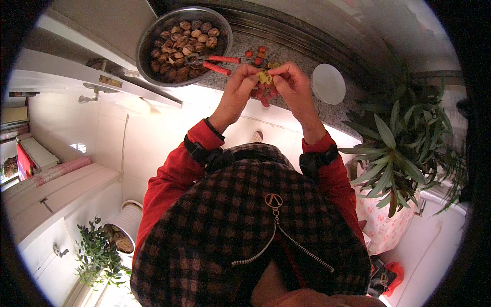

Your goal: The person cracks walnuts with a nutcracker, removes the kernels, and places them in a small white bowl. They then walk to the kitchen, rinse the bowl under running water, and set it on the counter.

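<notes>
My left hand (242, 84) and my right hand (290, 82) meet over the edge of a granite sill (284, 48), fingertips pinching small yellow-green pieces (264, 77) between them. What these pieces are is too small to tell. Reddish pieces (264, 95) lie just below my fingers. Behind, several small round red fruits (258, 61) rest on the granite. To the left stands a metal bowl (140, 57) holding walnuts (184, 40) and cracked shells. A plier-type nutcracker with red handles (224, 60) lies in it, its handles over the rim towards my left hand.
A round white lid or dish (328, 84) lies right of my right hand. Beyond it, a leafy potted plant (391, 153) overhangs the sill's right end. An open door or window frame (153, 92) stands at left. Another plant in a white pot (128, 222) is at lower left.
</notes>
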A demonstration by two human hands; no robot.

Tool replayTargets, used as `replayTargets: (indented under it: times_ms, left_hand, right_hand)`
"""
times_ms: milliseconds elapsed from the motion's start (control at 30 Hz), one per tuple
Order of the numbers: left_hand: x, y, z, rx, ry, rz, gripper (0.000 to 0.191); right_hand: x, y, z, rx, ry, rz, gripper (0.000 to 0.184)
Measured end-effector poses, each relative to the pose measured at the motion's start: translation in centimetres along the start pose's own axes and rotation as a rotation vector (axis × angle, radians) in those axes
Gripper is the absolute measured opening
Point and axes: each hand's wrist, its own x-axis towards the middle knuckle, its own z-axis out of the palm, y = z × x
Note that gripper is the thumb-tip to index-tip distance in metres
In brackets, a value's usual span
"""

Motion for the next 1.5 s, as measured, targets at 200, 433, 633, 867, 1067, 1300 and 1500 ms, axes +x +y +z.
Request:
replayTargets:
  times_ms: [200, 433, 633, 867, 1067, 1300, 1500]
  left_hand:
    - [0.9, -0.5, -0.1, -0.012, -0.067, -0.110, 0.034]
    - [-0.7, -1.0, -2.3, 0.078, -0.148, -0.298, 0.054]
    - [-2.3, -0.5, -3.9, 0.133, -0.124, -0.312, 0.048]
    - [-3.8, -0.4, -5.6, 0.066, -0.046, -0.323, 0.043]
    - [-4.8, -0.8, -6.7, 0.042, 0.014, -0.306, 0.043]
    - [-6.8, 0.6, -7.1, 0.025, 0.083, -0.284, 0.040]
    - [-8.0, 1.7, -6.8, 0.048, 0.075, -0.237, 0.037]
  right_hand:
    - [-0.2, 0.5, -2.1, 0.021, -0.023, 0.020, 0.017]
    - [3.1, 4.5, -8.2, -0.665, 0.279, -0.034, 0.021]
    - [5.3, 8.9, -9.0, -0.925, 0.300, 0.022, 0.017]
    - [6.4, 9.8, -8.4, -1.018, 0.210, 0.012, 0.014]
    - [6.3, 8.5, -7.7, -1.136, 0.242, 0.032, 0.016]
    - [10.6, 9.4, -4.4, -1.245, 0.014, -0.490, 0.028]
    - [11.8, 9.3, -4.8, -1.281, -0.102, -0.072, 0.035]
